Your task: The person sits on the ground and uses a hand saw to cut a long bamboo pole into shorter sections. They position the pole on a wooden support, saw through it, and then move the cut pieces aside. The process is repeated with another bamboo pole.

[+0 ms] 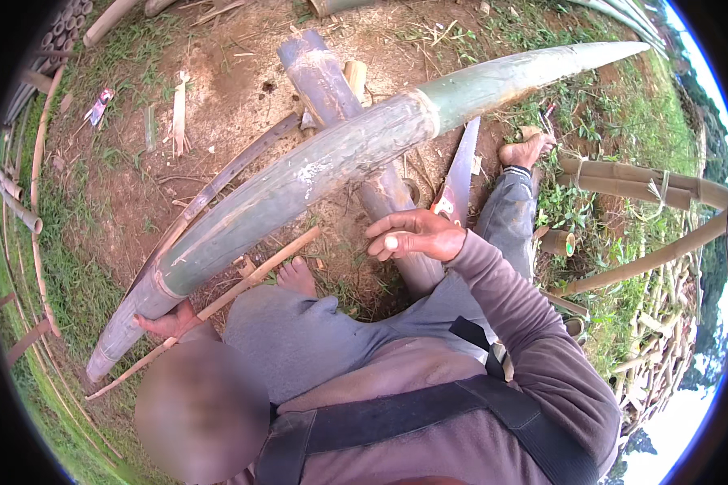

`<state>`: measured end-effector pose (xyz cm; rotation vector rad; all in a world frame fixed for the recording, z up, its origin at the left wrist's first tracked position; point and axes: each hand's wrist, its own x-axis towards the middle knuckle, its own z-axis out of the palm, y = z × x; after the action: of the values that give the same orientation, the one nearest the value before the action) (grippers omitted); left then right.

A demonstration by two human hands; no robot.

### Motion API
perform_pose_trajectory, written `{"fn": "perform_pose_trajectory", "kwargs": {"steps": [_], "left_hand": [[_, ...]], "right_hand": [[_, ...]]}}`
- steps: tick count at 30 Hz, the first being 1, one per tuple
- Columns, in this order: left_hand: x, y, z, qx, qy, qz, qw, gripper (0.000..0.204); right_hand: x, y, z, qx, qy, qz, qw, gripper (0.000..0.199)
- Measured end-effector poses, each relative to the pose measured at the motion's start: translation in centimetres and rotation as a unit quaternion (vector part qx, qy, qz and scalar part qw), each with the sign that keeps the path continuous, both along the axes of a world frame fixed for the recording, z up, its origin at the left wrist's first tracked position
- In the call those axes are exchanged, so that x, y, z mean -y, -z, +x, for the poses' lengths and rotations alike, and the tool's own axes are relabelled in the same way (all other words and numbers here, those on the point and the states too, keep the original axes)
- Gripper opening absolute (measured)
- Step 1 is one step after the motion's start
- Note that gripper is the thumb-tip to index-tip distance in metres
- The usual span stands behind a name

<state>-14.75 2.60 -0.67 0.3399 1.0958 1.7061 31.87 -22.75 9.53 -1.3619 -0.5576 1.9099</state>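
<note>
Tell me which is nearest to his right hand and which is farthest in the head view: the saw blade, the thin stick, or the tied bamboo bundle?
From the right hand:
1. Saw blade: just above the hand, reaching away from it.
2. Thin stick: off to the left, by the bare foot.
3. Tied bamboo bundle: far right, on the grass.

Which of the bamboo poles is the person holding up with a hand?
The big green bamboo pole slanting across the middle. The left hand grips its thick lower end; the other poles lie on the ground or are tied in the fence.
</note>
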Motion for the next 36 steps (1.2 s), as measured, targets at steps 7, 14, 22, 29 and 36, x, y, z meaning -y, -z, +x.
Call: {"fn": "perform_pose_trajectory", "kwargs": {"steps": [7,14,22,29,36], "left_hand": [[-4.4,-1.0,1.6,0.062,-0.002,-0.047,0.997,0.098],[-3.4,0.0,3.9,0.042,-0.029,-0.068,0.996,0.092],[-3.9,-1.4,1.1,0.102,0.002,-0.044,0.994,0.068],[-4.9,-2.6,-9.7,0.068,-0.097,0.019,0.993,0.066],[-10.4,-3.3,-20.3,-0.100,-0.183,-0.133,0.969,0.095]], "right_hand": [[0.5,1.9,19.2,0.156,0.539,0.031,0.828,0.110],[-6.6,4.4,31.1,-0.066,0.689,0.231,0.684,0.116],[-8.2,5.9,32.3,0.051,0.642,0.244,0.725,0.103],[-10.9,3.8,23.4,0.016,0.695,0.211,0.687,0.104],[-14.2,0.8,1.4,-0.126,0.523,0.118,0.835,0.093]]}}
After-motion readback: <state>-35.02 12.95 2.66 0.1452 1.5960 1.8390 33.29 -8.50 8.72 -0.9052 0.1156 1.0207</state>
